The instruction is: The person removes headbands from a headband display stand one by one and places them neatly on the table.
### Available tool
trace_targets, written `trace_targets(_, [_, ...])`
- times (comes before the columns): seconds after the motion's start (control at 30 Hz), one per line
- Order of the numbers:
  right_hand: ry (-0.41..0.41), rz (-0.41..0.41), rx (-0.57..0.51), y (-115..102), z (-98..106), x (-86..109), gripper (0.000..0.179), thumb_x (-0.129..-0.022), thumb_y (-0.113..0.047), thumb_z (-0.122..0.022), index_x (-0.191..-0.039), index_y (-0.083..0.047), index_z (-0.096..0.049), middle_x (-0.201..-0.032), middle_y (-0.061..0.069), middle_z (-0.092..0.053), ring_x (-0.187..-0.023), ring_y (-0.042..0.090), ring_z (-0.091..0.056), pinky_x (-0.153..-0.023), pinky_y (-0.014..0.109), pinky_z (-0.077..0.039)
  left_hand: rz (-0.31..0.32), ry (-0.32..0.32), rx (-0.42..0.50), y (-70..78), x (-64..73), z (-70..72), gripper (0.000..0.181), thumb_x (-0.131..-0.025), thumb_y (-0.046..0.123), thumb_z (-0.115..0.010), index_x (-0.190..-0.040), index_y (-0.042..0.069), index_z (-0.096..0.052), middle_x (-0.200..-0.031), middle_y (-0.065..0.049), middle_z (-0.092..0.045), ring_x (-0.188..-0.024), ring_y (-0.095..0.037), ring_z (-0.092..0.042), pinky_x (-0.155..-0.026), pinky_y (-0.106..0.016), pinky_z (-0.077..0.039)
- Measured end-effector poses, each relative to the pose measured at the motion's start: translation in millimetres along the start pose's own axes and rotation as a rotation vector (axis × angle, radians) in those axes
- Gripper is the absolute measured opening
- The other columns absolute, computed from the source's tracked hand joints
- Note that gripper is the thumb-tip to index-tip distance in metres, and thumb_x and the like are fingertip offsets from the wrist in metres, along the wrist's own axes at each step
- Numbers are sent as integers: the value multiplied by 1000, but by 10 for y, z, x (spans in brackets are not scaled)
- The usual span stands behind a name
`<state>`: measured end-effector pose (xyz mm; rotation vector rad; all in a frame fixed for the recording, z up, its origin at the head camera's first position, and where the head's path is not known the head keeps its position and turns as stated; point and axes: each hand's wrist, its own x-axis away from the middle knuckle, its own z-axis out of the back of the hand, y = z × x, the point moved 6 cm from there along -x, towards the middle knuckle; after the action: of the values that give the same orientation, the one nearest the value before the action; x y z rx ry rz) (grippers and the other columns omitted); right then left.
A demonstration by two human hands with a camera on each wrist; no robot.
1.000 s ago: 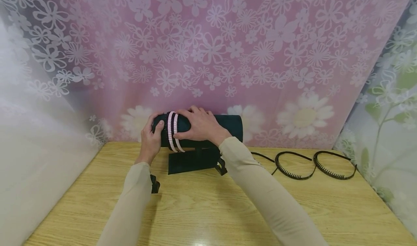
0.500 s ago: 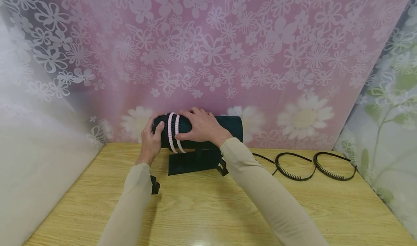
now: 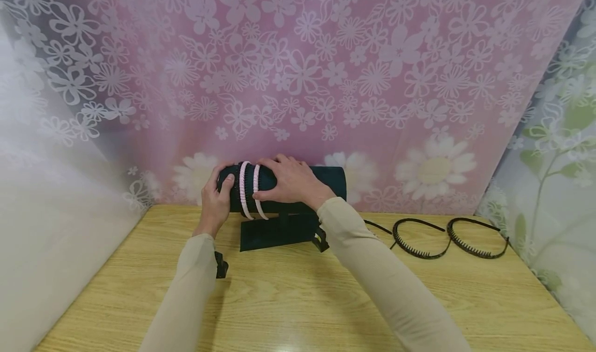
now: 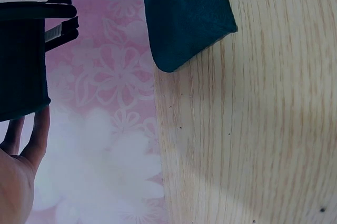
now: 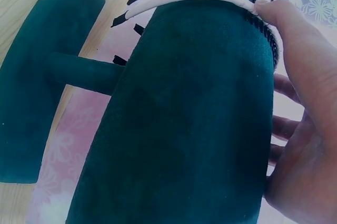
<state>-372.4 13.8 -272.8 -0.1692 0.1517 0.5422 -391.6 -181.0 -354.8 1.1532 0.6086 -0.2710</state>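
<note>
Presently, head view: desk [image 3: 274, 295] extends in front of the green stand [image 3: 329, 184], curtain [image 3: 298, 57] just behind; outer headband [image 3: 242, 186] and inner headband [image 3: 256, 178], pink, straddle the stand's left half, apart. Left wrist view: left grip [image 4: 15, 182], curled, holds the stand's end. Right wrist view: right grip [image 5: 313, 108], half closed, holds the inner headband, thumb foremost.

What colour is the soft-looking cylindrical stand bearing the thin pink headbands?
Dark teal green; the soft-looking cylindrical stand shows best in the right wrist view.

Right of centre in the head view, the right sleeve [image 3: 391, 274] partly hides a black headband [image 3: 379, 226]; the left wrist view's lower-left edge crops the left hand [image 4: 18, 176].
</note>
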Motion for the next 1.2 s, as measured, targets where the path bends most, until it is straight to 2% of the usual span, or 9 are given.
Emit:
trace_targets(0.3, [-4,-15,-6,46,8,30,85,-85,-70,-66,-157,-31,-39,-147,7,-50,-128,30,-53,-112,56,-42,-4,1,-10,2,-7,-10,43,-107,40,-47,-144,21,-54,-139,-7,-61,-114,-28,-61,-102,-50,-47])
trace_targets(1.2, [-6,-22,7,163,44,110,87,-85,-71,-66,-157,-29,-40,-150,8,-51,-130,31,-54,-114,57,-41,-9,15,-15,-20,-5,-10,43,-107,39,-48,-145,20,-54,-147,-5,-58,-124,-29,-58,-112,-53,-42])
